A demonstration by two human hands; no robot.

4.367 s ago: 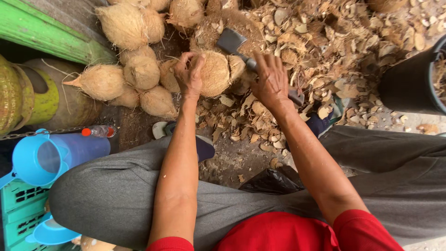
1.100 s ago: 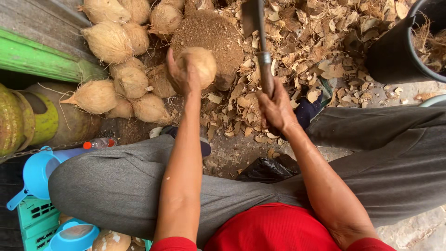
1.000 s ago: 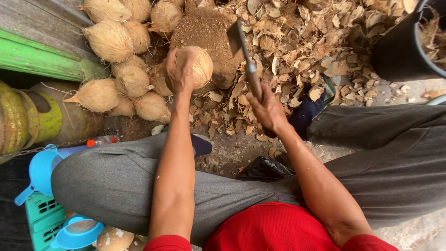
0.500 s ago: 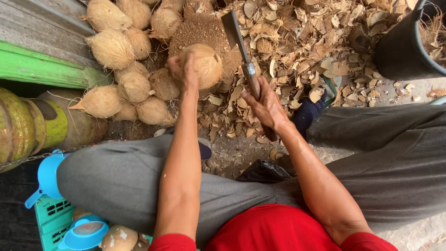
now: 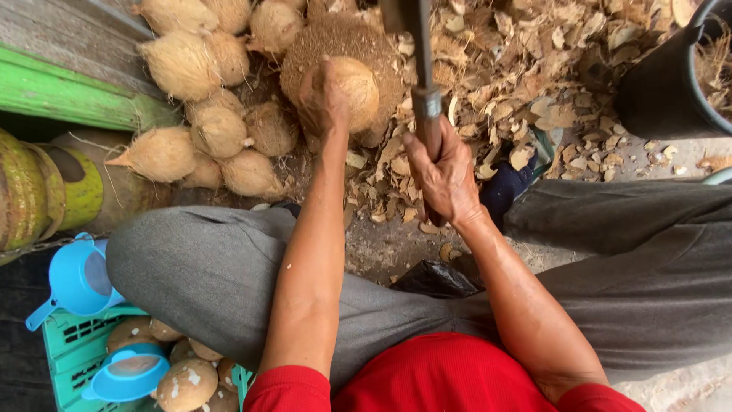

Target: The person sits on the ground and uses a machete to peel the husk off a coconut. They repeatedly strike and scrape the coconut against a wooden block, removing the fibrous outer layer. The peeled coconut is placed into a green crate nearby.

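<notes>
While I look down past my knees, my left hand [image 5: 324,95] is wrapped over a husked coconut [image 5: 352,90], fingers clamped on its near side, pinning it on a round brown chopping block [image 5: 335,42] at about twelve o'clock. My right hand [image 5: 442,172] sits just to the right of it, at one o'clock, fingers shut tight around the handle of a cleaver [image 5: 415,53]. The blade stands raised and runs out past the top edge, right beside the coconut; I cannot tell whether it touches it.

At ten o'clock a heap of fibrous coconuts [image 5: 206,99] lies against the block, next to a green plank [image 5: 76,95]. From twelve round to two o'clock the ground is littered with dry husk chips [image 5: 534,69], and a black bucket [image 5: 663,91] stands at two o'clock. At eight o'clock a green crate [image 5: 65,355] holds peeled coconuts [image 5: 187,381], with two blue funnels [image 5: 76,278] resting on it. My grey trousers [image 5: 206,267] spread across the middle, and one dark shoe [image 5: 507,191] shows near the chips.
</notes>
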